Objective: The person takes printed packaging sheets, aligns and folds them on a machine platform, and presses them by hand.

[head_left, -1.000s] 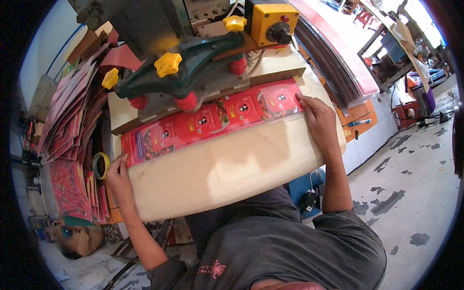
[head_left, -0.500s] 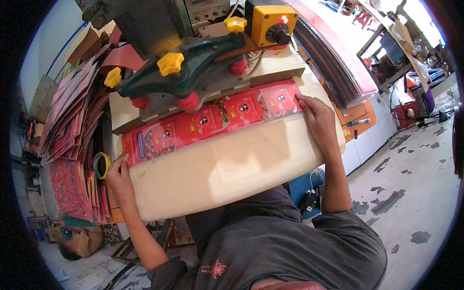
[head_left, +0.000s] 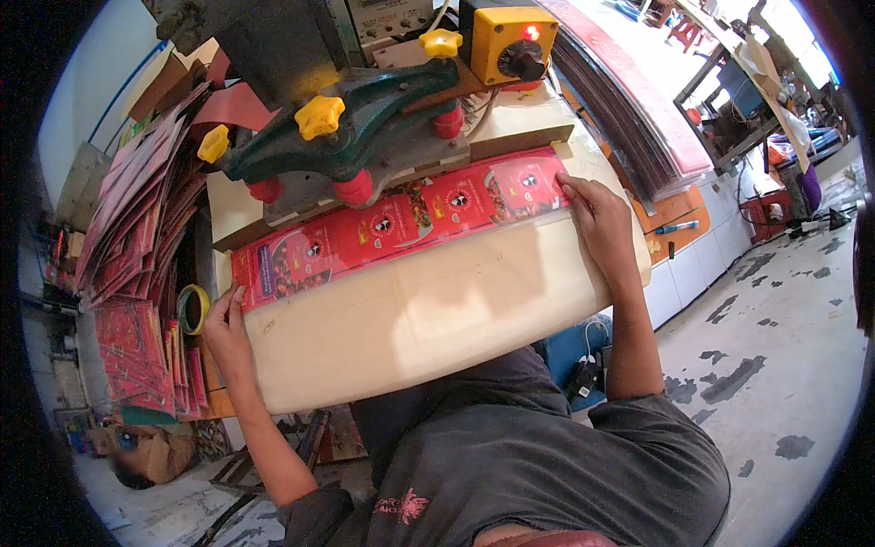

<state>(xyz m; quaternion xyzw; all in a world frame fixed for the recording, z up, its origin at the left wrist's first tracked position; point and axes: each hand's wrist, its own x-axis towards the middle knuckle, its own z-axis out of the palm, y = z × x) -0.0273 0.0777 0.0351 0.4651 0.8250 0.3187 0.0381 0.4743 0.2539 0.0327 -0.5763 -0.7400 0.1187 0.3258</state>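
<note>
A long red printed sheet (head_left: pixel 346 244), glossy like plastic film and showing food pictures and round logos, lies across the cream-coloured work board (head_left: pixel 410 328). Its far edge runs along the metal bar (head_left: pixel 519 139) at the foot of a dark green press (head_left: pixel 365 137). At the sheet's left end, my left hand (head_left: pixel 228 330) pinches the near corner between thumb and fingers. My right hand (head_left: pixel 597 214) grips the right end the same way, thumb on top. Both hands rest at the sides of the board.
Yellow star knobs (head_left: pixel 319 118) and red feet (head_left: pixel 354 190) belong to the press; a yellow control box (head_left: pixel 513 47) has its red light lit. Red printed sheets (head_left: pixel 137 210) pile up at left near a tape roll (head_left: pixel 193 310). Another stack (head_left: pixel 629 109) lies right. A person (head_left: pixel 150 456) is at lower left.
</note>
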